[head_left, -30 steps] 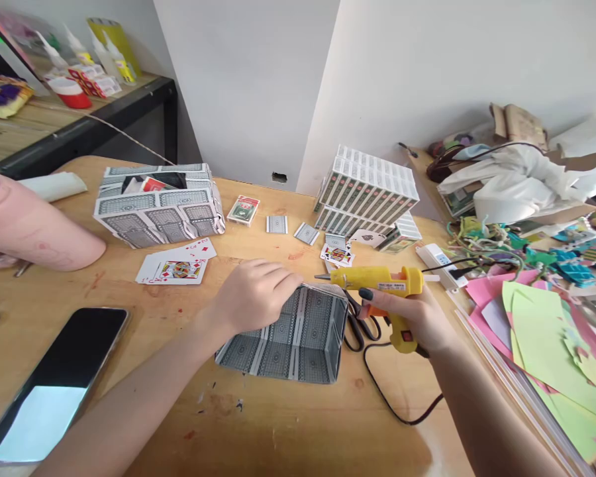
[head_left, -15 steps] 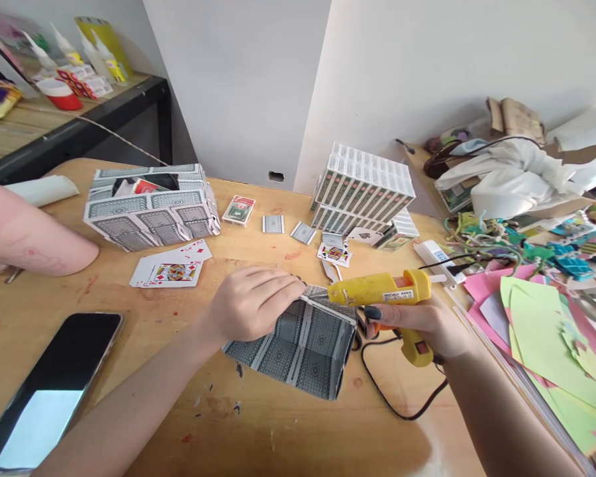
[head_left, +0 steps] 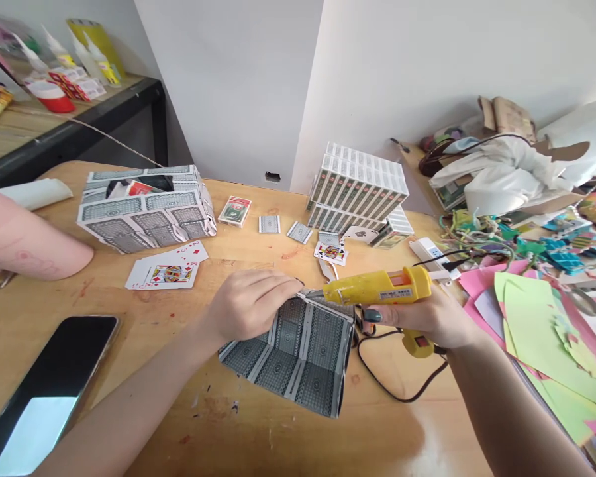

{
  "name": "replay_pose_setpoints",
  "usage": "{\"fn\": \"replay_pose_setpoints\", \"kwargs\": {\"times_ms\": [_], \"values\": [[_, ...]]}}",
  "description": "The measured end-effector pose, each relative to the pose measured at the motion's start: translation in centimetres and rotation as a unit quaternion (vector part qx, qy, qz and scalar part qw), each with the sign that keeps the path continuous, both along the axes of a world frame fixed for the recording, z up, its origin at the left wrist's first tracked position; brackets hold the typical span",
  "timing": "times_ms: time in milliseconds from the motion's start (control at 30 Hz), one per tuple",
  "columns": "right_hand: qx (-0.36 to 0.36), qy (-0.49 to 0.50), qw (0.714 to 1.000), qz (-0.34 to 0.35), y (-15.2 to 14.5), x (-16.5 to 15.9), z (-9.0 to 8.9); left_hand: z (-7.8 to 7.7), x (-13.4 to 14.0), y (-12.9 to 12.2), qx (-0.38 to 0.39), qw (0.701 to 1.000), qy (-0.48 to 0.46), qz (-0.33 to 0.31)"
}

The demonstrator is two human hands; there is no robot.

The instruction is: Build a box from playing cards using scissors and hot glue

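Observation:
My left hand (head_left: 255,306) is closed on the upper edge of a box made of playing cards (head_left: 298,358), tilted so that its patterned inside faces me. In my right hand (head_left: 434,318) is a yellow hot glue gun (head_left: 372,288), its trigger area wrapped by my fingers. The gun's metal nozzle meets the box's top edge, close to my left fingertips. Any glue at the tip is too small to make out. A black cord (head_left: 402,399) loops over the table below the gun.
A finished-looking card box (head_left: 146,215) stands back left, near loose playing cards (head_left: 171,273) and a pink bottle (head_left: 30,235). A phone (head_left: 49,391) lies front left. Stacked card packs (head_left: 360,185) are behind; a power strip (head_left: 430,255) and coloured paper (head_left: 541,331) lie right.
The card box has tipped slightly, its lower edge now nearer me. The glue gun's nozzle stays at the top edge. The whole view has shifted a little.

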State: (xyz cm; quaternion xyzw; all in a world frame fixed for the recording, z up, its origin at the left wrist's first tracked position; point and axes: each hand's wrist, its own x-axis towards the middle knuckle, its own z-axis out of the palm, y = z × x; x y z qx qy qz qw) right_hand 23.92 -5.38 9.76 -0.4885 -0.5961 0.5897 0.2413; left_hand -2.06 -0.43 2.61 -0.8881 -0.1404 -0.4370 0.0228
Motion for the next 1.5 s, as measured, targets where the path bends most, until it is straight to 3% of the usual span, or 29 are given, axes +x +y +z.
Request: {"fn": "replay_pose_setpoints", "kwargs": {"times_ms": [200,500,600,767,1000,1133,1267,1400,1500], "values": [[0.063,-0.033,0.996,0.047,0.9,0.7,0.2,-0.3,0.0,-0.1,-0.020,1.000,-0.006,0.000],[0.128,-0.086,0.983,0.101,1.2,0.1,2.0,-0.5,0.1,-0.2,-0.075,0.997,0.001,-0.006],[0.159,-0.088,0.976,0.121,1.5,0.3,1.8,-0.6,0.1,-0.2,-0.081,0.997,-0.002,-0.010],[0.128,-0.061,0.982,0.121,1.8,0.8,0.9,-0.8,0.1,-0.2,-0.080,0.997,-0.008,-0.012],[0.211,-0.133,0.957,0.150,1.8,1.0,0.8,-1.0,0.3,-0.2,-0.073,0.997,-0.024,-0.007],[0.224,-0.129,0.950,0.177,1.8,0.8,0.8,-0.8,0.2,-0.2,-0.078,0.997,-0.013,0.000],[0.225,-0.105,0.959,0.139,1.8,1.0,0.3,-0.7,0.0,-0.1,-0.086,0.996,-0.001,-0.005],[0.176,-0.058,0.981,0.063,1.7,1.5,-0.5,-0.7,-0.2,0.1,-0.071,0.997,-0.020,0.007],[0.149,-0.040,0.987,0.048,1.7,1.5,-0.9,-0.8,-0.3,0.2,-0.058,0.998,-0.026,0.008]]}}
